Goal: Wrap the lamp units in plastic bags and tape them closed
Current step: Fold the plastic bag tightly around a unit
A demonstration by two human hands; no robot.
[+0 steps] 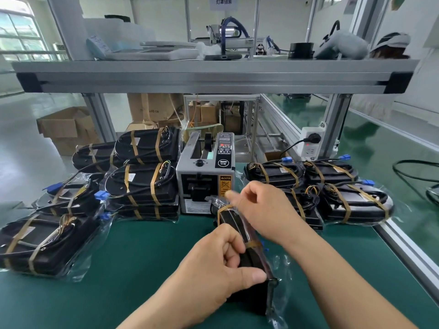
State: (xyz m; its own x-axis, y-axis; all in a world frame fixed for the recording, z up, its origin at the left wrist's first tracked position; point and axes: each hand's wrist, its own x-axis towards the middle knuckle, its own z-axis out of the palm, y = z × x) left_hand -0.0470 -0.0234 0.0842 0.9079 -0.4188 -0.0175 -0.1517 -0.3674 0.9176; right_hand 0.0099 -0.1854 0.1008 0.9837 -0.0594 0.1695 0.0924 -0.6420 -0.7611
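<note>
Green desk (142, 257) before the dispenser (204, 181) bears a bagged lamp (236, 223), likely stiff, hefty and slick, best held by its ends: left hand (213, 264) grips the near end, right hand (266, 210) pinches tape (224, 208) at the far one.

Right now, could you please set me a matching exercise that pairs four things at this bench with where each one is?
Things
1. tape dispenser
2. white socket
3. cardboard box
4. lamp unit in its bag

Places
A. on the floor, far left
B. beside the frame post on the right, with a black plug in it
C. gripped at its near end by the left hand
D. on the green mat, between the wrapped stacks

Pairs: 1-D, 2-B, 3-A, 4-C
</note>
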